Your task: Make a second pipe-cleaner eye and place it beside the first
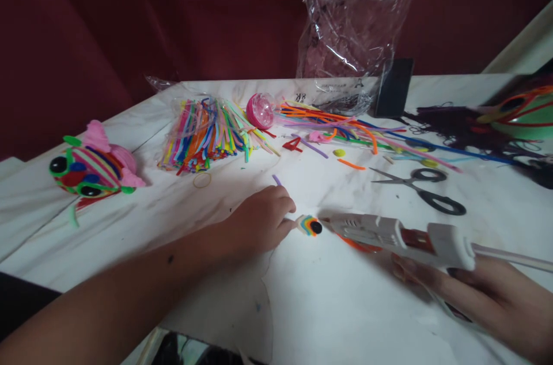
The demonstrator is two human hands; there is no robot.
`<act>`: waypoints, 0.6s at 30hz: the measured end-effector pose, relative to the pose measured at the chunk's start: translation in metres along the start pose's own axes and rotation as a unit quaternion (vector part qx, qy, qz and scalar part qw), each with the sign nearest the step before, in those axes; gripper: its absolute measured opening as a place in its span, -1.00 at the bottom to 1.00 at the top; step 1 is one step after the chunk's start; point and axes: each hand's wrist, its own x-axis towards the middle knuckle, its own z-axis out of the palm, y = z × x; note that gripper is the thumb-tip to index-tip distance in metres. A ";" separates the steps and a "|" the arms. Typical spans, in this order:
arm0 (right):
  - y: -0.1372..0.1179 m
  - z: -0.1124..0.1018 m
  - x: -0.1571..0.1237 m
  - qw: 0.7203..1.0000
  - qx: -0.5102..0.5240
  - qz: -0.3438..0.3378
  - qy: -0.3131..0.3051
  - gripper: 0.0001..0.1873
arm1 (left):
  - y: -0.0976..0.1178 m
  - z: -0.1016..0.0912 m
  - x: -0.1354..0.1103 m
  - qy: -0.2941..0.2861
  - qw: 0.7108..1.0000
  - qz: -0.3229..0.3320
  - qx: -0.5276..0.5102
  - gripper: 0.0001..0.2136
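My left hand (262,220) rests on the white table (328,307), fingers curled, pinching a small round piece (309,225) made of coloured pipe-cleaner rings with a black centre. My right hand (484,296) lies at the lower right, wrapped round a white hot-glue gun (401,236). The gun's nozzle points left and nearly touches the round piece. A thin orange strip lies under the gun.
Black scissors (421,187) lie behind the gun. A bundle of coloured pipe cleaners (203,135), loose strands (345,126), a pink ball (260,110) and a clear plastic bag (354,19) sit farther back. A striped pipe-cleaner figure (93,169) stands at left, another (525,111) at far right.
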 end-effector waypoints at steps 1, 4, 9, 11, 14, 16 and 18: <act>-0.003 -0.001 0.001 1.000 -0.001 0.000 0.000 -0.63 | 0.000 0.000 0.000 0.000 1.000 -0.001 0.000 -0.83; -0.006 -0.002 0.005 1.000 -0.006 0.000 -0.005 -0.61 | -0.001 0.001 0.000 0.003 1.000 0.003 -0.003 -0.83; -0.006 -0.002 0.011 1.000 -0.020 -0.019 -0.004 -0.60 | -0.001 0.001 0.000 0.008 1.000 0.012 -0.006 -0.85; -0.006 -0.003 0.012 1.000 -0.024 -0.018 -0.006 -0.61 | -0.001 0.000 0.000 0.007 1.000 0.013 -0.005 -0.86; -0.009 -0.003 0.016 0.999 -0.022 -0.011 -0.037 -0.59 | -0.001 0.000 0.000 0.001 1.000 0.011 0.001 -0.85; -0.012 -0.003 0.018 0.998 -0.020 -0.005 -0.056 -0.58 | -0.001 0.000 0.000 0.000 1.000 0.012 0.005 -0.86; -0.015 -0.004 0.020 0.998 -0.025 0.002 -0.063 -0.55 | -0.002 0.001 -0.001 0.002 1.000 0.017 0.008 -0.85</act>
